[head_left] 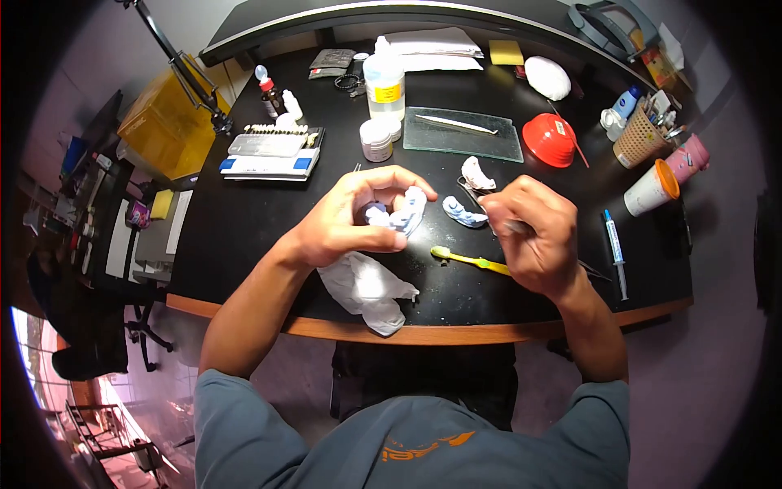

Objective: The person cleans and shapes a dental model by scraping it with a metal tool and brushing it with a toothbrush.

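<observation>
My left hand is closed around a pale blue dental cast, its row of teeth facing up between thumb and fingers. My right hand is closed on a thin metal dental instrument, most of it hidden by the fingers. A second pale blue dental cast lies on the table between the hands, and a whitish cast piece sits just behind it. Under my right hand is a yellow-green toothbrush. Crumpled white tissue lies below my left hand.
A glass slab bears a metal tool. Around it stand a plastic bottle, a white jar and a red bowl. At left lies a tooth shade guide; at right, a blue syringe and a lidded cup.
</observation>
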